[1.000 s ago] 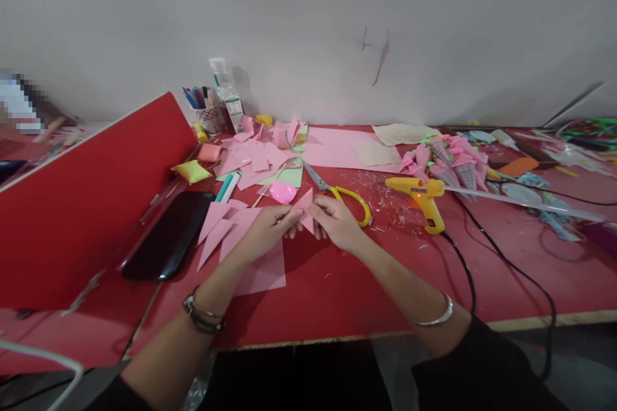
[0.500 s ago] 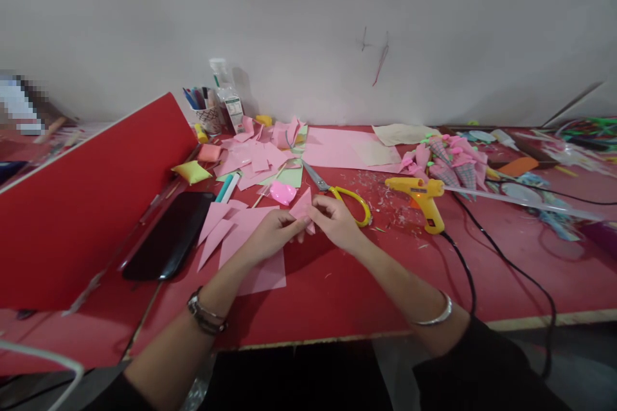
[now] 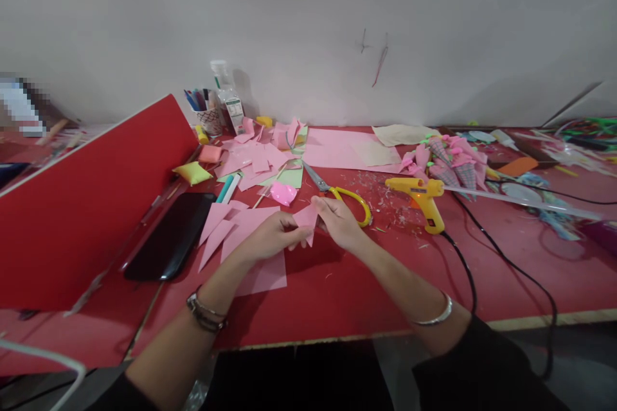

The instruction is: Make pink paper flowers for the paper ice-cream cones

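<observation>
Both my hands meet over the middle of the red table, pinching one small pink paper piece between them. My left hand grips its left side and my right hand grips its right side, lifted slightly off the table. Under my left hand lie larger pink paper sheets cut into triangles. Yellow-handled scissors rest just behind my right hand. A crumpled bright pink bit sits just beyond the paper.
A yellow glue gun with a black cord lies to the right. A black phone and a raised red board are at left. Pink scraps, a pen cup, a bottle and paper cones crowd the back.
The small pink piece has turned and shifted a little between my fingers; my hands stayed in nearly the same place.
</observation>
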Motion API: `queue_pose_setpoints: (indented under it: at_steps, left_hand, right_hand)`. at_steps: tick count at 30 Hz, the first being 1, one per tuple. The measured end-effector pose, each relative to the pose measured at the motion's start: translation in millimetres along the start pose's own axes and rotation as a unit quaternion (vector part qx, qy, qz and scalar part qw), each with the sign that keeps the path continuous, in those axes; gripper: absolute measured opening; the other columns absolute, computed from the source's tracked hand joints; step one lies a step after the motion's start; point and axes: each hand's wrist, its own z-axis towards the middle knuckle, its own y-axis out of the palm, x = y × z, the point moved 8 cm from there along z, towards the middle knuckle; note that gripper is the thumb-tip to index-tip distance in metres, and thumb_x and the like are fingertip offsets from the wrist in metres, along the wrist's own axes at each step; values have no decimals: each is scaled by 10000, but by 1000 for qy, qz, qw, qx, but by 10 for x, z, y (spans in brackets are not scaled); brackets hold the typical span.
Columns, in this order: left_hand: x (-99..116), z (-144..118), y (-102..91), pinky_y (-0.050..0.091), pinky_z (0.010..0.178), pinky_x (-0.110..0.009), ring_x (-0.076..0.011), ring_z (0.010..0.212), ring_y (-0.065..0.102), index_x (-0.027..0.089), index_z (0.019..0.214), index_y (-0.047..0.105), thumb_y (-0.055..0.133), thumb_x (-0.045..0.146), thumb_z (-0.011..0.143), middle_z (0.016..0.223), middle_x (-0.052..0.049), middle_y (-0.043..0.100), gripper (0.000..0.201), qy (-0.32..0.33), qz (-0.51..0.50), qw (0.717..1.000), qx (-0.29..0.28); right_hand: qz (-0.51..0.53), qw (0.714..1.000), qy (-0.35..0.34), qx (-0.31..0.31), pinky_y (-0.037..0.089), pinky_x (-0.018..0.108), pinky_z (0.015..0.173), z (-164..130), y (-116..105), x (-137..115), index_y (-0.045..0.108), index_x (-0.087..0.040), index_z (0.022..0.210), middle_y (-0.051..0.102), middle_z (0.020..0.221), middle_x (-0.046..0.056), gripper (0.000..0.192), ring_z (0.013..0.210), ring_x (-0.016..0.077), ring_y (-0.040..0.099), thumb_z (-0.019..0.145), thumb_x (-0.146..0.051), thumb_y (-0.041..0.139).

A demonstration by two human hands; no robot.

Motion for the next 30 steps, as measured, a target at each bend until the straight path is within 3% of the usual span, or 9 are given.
queue_pose_setpoints:
  at_steps: [5, 10, 13, 18, 26, 30]
  left_hand:
    - [38, -7, -24, 295, 443, -189, -68, 409, 384, 154, 488, 509, 438, 275, 715, 413, 53, 430, 266, 18, 17, 999, 32]
    - [101, -57, -285, 305, 485, -191, -77, 474, 383, 172, 497, 394, 373, 303, 777, 480, 54, 403, 310, 55, 49, 975, 208]
    - [134, -95, -366, 289, 465, -194, -77, 445, 345, 181, 489, 351, 382, 290, 776, 454, 64, 363, 308, 67, 77, 960, 260]
    - [182, -134, -371, 276, 434, -187, -75, 410, 334, 189, 494, 336, 390, 274, 778, 419, 73, 342, 301, 74, 89, 954, 275]
    - [166, -104, -321, 295, 435, -176, -75, 408, 371, 185, 563, 392, 390, 275, 784, 429, 79, 368, 239, 72, 61, 962, 258]
    - [130, -116, -383, 283, 423, -177, -70, 396, 345, 185, 565, 390, 396, 290, 783, 429, 81, 360, 242, 61, 41, 958, 275]
  right_hand:
    - [-11, 1000, 10, 18, 200, 198, 352, 25, -55, 11, 356, -192, 475, 308, 370, -78, 486, 340, 40, 255, 698, -622, 397]
    - [-39, 998, -33, 40, 278, 185, 421, 36, -148, -71, 389, -179, 486, 378, 401, -72, 422, 390, 40, 336, 686, -535, 494]
    - [-37, 999, -14, 12, 295, 183, 425, 31, -94, -39, 436, -171, 506, 406, 393, -65, 403, 383, 43, 367, 710, -518, 465]
    - [-63, 997, 23, 43, 265, 183, 376, 12, -150, 29, 493, -160, 532, 398, 334, -64, 446, 310, 44, 342, 753, -527, 371]
    - [-131, 984, -3, 124, 232, 184, 356, -18, -279, -5, 363, -180, 383, 321, 318, -67, 475, 293, 37, 289, 736, -487, 448]
    - [-186, 972, 2, 143, 271, 198, 385, -12, -340, -41, 396, -186, 432, 346, 323, -52, 475, 311, 66, 335, 805, -469, 317]
